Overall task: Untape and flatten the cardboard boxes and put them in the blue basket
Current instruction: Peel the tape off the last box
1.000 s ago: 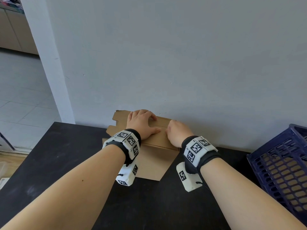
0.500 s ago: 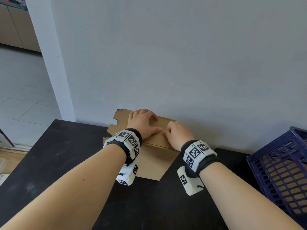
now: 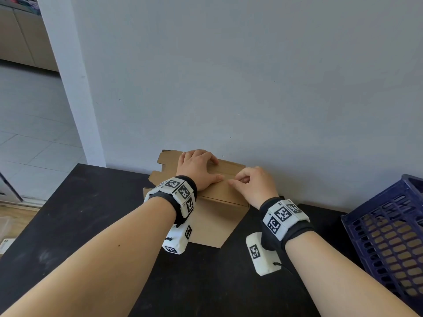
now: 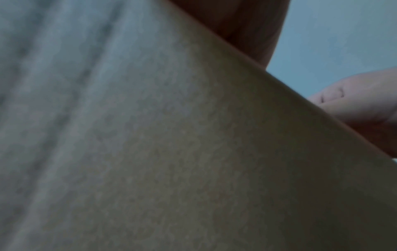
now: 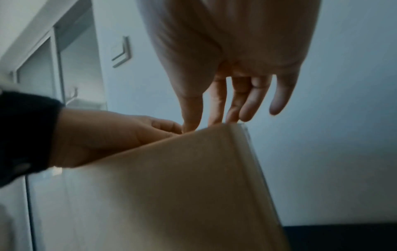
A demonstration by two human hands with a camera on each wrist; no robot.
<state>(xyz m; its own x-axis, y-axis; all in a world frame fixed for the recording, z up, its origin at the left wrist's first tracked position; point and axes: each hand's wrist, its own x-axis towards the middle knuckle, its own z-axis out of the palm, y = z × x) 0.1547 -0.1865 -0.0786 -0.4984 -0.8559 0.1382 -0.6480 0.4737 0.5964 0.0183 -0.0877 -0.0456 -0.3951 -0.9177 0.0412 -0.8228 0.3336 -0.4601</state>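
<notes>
At the far left of the head view there is a pale tiled floor (image 3: 34, 143) and a white door post (image 3: 73, 83). Lower in the frame begins the black table (image 3: 91, 213), which reaches across to the right. In the middle of the frame, at the back edge of the table and against the grey wall (image 3: 251, 76), stands the cardboard box (image 3: 215, 220); a notched flap of it sticks out to the upper left.

The left hand (image 3: 196, 168) lies palm down on the top of the box, the fingers spread and nearly straight, the thumb pointing toward the right hand. The left wrist view is almost filled by blurred cardboard.

Just right of it, the right hand (image 3: 254, 186) is on the top right part of the box. Its thumb and forefinger are brought close together at the top surface, near the left thumb. I cannot tell if something is held between them. In the right wrist view the fingers (image 5: 253, 98) hang down, only slightly bent, with the tips at the upper edge of the box.

At the right edge of the frame stands the blue basket (image 3: 389, 236), and through its holes brown cardboard can be seen.
</notes>
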